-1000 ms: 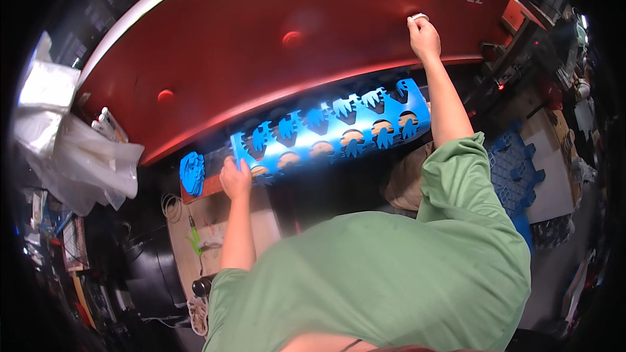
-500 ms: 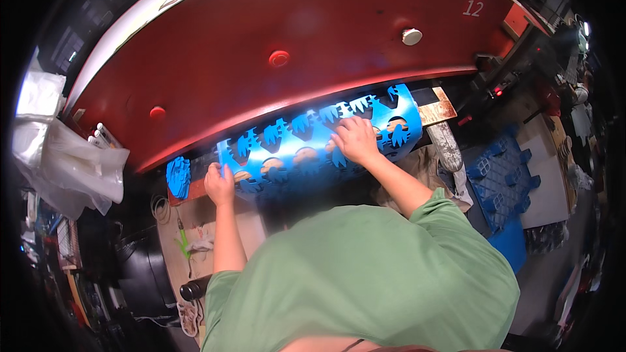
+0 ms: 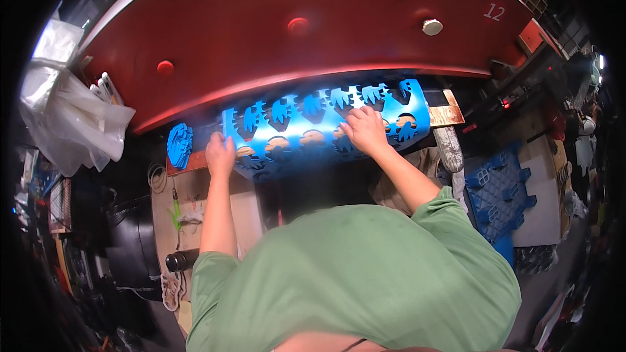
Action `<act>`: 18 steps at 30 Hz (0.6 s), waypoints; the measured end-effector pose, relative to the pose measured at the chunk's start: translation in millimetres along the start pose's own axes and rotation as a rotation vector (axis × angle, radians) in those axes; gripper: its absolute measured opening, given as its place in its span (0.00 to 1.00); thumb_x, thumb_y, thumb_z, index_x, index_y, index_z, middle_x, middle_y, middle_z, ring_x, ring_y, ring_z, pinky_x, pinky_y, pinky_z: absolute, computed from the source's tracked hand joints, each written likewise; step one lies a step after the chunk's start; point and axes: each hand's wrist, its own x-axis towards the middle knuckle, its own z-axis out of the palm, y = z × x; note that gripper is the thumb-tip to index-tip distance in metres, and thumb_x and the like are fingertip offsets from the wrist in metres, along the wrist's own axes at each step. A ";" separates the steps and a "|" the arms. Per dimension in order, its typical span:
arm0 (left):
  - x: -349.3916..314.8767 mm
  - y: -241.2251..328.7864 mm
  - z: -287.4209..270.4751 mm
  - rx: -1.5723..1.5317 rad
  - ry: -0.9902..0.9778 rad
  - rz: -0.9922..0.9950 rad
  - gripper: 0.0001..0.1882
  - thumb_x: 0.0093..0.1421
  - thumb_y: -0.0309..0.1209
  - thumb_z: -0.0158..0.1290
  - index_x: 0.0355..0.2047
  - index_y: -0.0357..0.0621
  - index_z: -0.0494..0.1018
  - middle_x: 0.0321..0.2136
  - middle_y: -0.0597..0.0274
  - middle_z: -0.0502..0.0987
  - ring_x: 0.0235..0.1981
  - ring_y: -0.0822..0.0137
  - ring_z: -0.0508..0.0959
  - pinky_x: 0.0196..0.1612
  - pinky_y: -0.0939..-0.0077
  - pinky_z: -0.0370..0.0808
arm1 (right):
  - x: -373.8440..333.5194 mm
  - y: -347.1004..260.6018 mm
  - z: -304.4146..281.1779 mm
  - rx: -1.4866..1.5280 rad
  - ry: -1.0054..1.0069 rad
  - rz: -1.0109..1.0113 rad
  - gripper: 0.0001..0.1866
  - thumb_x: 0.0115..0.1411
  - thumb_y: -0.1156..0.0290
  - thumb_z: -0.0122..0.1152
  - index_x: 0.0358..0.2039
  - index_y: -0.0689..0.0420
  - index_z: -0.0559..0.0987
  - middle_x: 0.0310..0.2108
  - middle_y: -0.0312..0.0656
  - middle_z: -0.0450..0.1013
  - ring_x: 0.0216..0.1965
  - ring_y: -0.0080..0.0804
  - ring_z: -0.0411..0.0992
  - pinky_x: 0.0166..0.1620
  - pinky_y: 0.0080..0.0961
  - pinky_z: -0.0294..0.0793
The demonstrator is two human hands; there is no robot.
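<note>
A shiny blue sheet with rows of claw-shaped cut-outs lies before me, curving down at its near side. Tan material shows through some of the holes. At the sheet's left edge is my left hand, its fingers close together and its thumb against the edge; the grip is partly hidden. My right hand rests right of the sheet's middle, fingers bent and spread over a cut-out. Just left of my left hand stands a stack of blue cut pieces.
Beyond the sheet rises a red machine panel with round knobs. A clear plastic bag hangs at the left. Near my left forearm are a green-handled tool and a black cylinder. A blue plastic pallet lies at the right.
The whole view has shifted, so the red panel sits higher and farther right. Both hands remain at about the same places on the blue sheet.
</note>
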 end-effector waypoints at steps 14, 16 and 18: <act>107.6 70.6 -3.5 -0.061 0.080 0.234 0.11 0.55 0.34 0.60 0.33 0.39 0.75 0.28 0.53 0.77 0.32 0.53 0.77 0.36 0.59 0.73 | 219.3 -28.4 33.3 0.282 -0.113 0.374 0.30 0.55 0.54 0.64 0.54 0.57 0.73 0.54 0.56 0.68 0.54 0.50 0.69 0.55 0.41 0.70; 120.8 100.4 22.5 -0.137 0.047 0.383 0.11 0.52 0.30 0.61 0.34 0.37 0.76 0.34 0.49 0.78 0.38 0.49 0.77 0.41 0.60 0.74 | 255.0 -48.7 50.8 0.272 -0.156 0.443 0.34 0.52 0.51 0.66 0.56 0.53 0.72 0.59 0.56 0.64 0.56 0.53 0.67 0.56 0.44 0.69; 131.6 123.3 42.5 -0.229 -0.088 0.524 0.14 0.49 0.30 0.62 0.34 0.36 0.75 0.37 0.48 0.77 0.40 0.48 0.77 0.44 0.59 0.74 | 274.7 -64.6 60.0 0.145 -0.292 0.465 0.36 0.50 0.49 0.67 0.57 0.49 0.71 0.61 0.56 0.61 0.57 0.57 0.65 0.56 0.47 0.68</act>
